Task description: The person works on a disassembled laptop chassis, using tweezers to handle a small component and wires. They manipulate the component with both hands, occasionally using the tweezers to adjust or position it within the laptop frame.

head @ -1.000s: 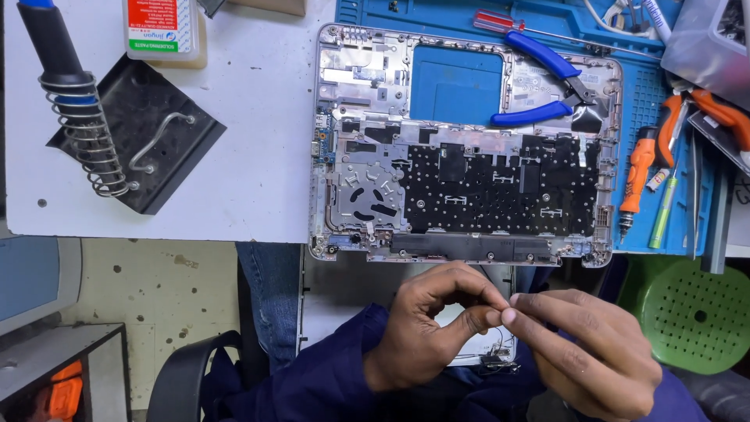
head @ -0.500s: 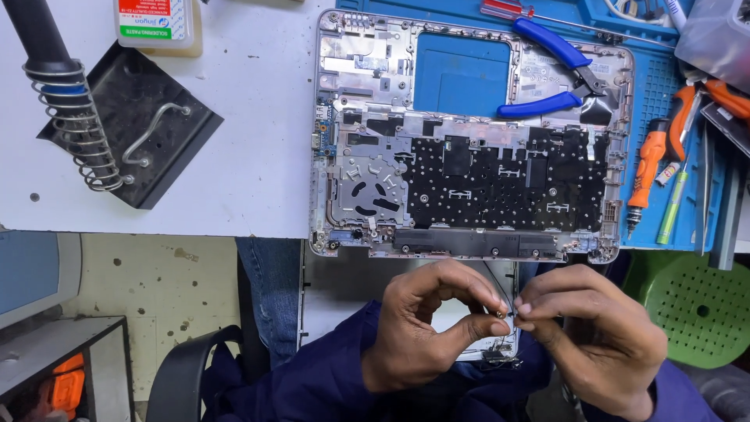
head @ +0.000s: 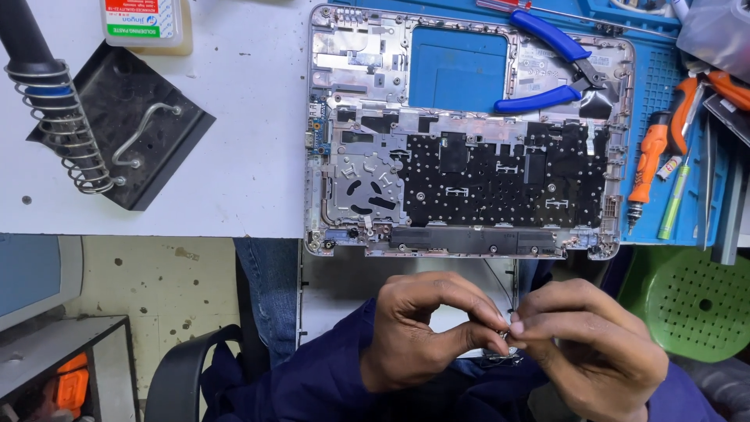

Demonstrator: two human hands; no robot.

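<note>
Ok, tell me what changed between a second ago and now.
The left hand and right hand drew closer, fingertips now meeting around a small part they pinch between them below the table edge. Nothing was let go. The view shifted a little, so the bench sits slightly differently in frame. The laptop shell, blue pliers and soldering iron stand stayed where they lay.

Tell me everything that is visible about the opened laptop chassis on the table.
The laptop chassis lies flat with its inside facing up, partly on the white table, partly on a blue mat. Its frame looks like silver metal with many small screw points. A black perforated plate covers the lower middle, and a rectangular opening shows blue at the top. Blue-handled pliers rest on its upper right part. Its front edge overhangs the table. No hand touches it.
</note>
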